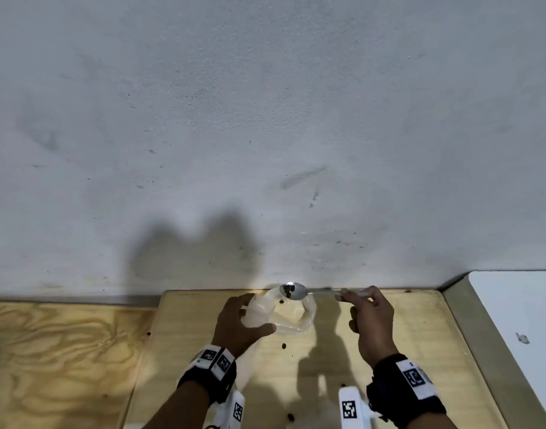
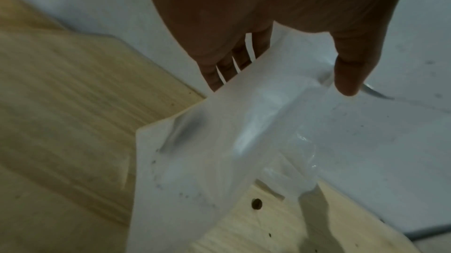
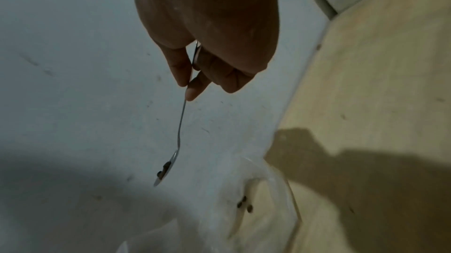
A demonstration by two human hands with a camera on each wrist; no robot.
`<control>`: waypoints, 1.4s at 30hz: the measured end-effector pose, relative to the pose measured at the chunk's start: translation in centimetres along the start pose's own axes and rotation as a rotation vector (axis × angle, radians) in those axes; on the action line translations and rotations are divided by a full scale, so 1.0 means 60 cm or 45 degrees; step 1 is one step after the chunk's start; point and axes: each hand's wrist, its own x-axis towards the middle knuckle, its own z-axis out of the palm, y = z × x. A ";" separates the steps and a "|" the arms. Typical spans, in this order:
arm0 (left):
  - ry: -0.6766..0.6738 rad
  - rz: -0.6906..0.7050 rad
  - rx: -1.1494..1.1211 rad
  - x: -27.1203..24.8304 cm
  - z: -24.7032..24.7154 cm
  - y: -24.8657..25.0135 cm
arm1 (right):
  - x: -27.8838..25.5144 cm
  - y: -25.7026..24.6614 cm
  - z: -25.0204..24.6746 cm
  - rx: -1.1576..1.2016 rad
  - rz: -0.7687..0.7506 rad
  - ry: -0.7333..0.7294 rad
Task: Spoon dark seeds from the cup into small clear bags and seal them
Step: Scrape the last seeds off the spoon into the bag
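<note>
Spoon (image 1: pixel 293 291) level, bowl leftward over bag (image 1: pixel 292 317)

wall (image 1: pixel 265 119): scuffed grey-white | plywood table (image 1: pixel 64 351) | white surface (image 1: pixel 519 311) at right

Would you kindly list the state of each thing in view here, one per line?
clear bag: mouth held open, lifted off the board, a few seeds inside.
spoon: over the bag's mouth, bowl carrying dark seeds.
left hand: grips the bag's side.
right hand: pinches the spoon's handle.
loose seeds: scattered on the wooden board.
</note>
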 end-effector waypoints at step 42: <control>-0.134 -0.296 -0.031 -0.046 -0.040 -0.052 | 0.107 0.086 0.071 -1.313 -0.020 -0.290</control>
